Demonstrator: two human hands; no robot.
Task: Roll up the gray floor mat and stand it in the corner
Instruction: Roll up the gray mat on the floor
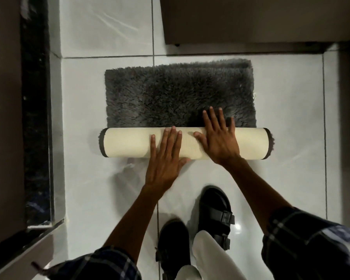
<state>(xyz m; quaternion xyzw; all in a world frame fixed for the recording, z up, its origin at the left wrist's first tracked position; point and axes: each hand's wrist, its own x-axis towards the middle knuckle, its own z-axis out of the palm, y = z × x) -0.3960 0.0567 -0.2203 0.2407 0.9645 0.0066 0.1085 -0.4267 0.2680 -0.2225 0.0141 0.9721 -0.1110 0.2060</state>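
1. The mat lay on the white tile floor, partly rolled. Its near portion formed a roll with the cream backing outward; its far portion was flat, gray pile up.

2. The roll ran left to right just beyond the person's black sandals. Dark edging and tufts of pile showed at both of its ends.

3. The left hand lay flat on the near side of the roll, a little left of its middle. The fingers were spread and straight, and gripped nothing; the palm only pressed on the backing.

4. The right hand lay flat over the top of the roll, right of its middle. Its fingertips reached past the roll onto the flat pile. It too was splayed wide and closed on nothing.

5. Judged progress: rolling was under way but not complete. The flat part looked larger than the rolled part, so most of the rolling was probably left.

6. Steps left, as judged: roll the mat to its far edge, lift the roll, and stand it on end in the corner. None of these was yet done.

7. A dark-edged wall stood at the left and a brown cabinet at the far side. Which corner was meant could not be told.
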